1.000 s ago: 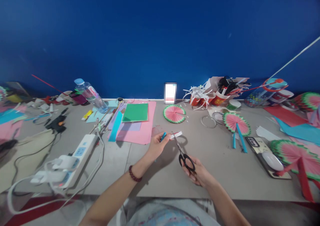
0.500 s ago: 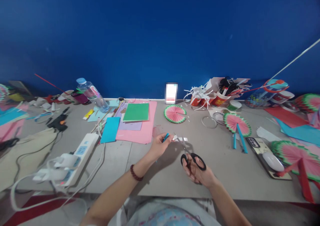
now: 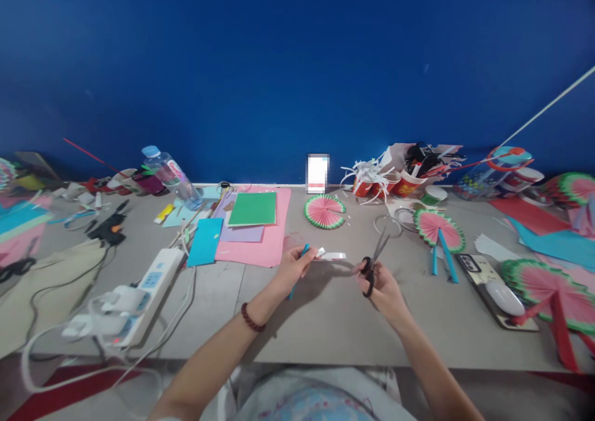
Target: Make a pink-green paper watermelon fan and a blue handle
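Observation:
My left hand (image 3: 294, 271) is closed on a thin blue paper stick (image 3: 305, 249), whose lower end sticks out below the palm. A white strip (image 3: 333, 256), perhaps double-sided tape, extends to the right from its fingertips; a small curled white piece sits at the near end. To the right, my right hand (image 3: 383, 288) grips black-handled scissors (image 3: 380, 247) with the blades pointing up and slightly apart, away from the strip. Behind the hands lies a round pleated watermelon paper fan (image 3: 324, 211) in pink and green.
On the left are a white power strip (image 3: 151, 291) with cables, a blue card (image 3: 204, 241), a green sheet (image 3: 253, 208) and a leaning bottle (image 3: 171, 176). Rightward lie tape rings (image 3: 388, 225), a fan with blue sticks (image 3: 439, 229), and a phone (image 3: 493, 297) under a white mouse (image 3: 504, 297).
My right hand has drawn the scissors rightward and up, off the white strip. My left hand has shifted slightly left, and its blue stick shows more upright.

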Motion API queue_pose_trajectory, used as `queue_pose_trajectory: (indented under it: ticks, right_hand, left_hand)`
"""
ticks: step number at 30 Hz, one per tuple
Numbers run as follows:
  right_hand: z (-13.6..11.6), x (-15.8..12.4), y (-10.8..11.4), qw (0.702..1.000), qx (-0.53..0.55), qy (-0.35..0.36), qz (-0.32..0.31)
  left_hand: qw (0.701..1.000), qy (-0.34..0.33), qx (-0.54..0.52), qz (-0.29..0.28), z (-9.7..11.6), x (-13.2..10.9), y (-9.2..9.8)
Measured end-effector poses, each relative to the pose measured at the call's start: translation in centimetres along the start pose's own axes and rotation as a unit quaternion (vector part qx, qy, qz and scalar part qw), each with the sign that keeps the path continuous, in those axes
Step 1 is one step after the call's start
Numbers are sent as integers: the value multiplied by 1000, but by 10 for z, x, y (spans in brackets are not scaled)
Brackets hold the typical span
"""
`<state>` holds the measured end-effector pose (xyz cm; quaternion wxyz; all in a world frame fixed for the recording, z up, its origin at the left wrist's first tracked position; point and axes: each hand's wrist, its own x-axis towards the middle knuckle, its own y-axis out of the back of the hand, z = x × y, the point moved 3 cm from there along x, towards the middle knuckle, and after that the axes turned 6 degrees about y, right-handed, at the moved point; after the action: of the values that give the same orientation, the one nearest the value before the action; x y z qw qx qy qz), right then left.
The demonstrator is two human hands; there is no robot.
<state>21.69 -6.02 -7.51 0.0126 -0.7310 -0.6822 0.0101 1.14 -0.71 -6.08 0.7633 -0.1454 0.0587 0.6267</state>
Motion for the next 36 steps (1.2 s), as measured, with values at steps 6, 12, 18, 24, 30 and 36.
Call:
queue_pose_trajectory:
  ticks: [6,12,18,24,30,36]
  right_hand:
    - [-3,22,-5,998,-33,-26,-54]
    - [-1,16,-11,987,-9,-92,-131]
    - [-5,15,-2,987,-106,8,-119]
    - [3,31,36,955,-282,89,13]
    - [16,35,45,939,-326,103,31]
    - [23,38,44,944,-309,103,53]
  left_hand:
    - [998,14,31,-51,3,-7,-4]
    - [998,23,24,-53,3,-9,-6]
    - [999,-12,-14,-42,13,-8,1]
    - [991,-91,60,83,70,-19,66]
    - [775,-26,514,367,88,-47,155]
    - [658,105,633,394,47,-52,191]
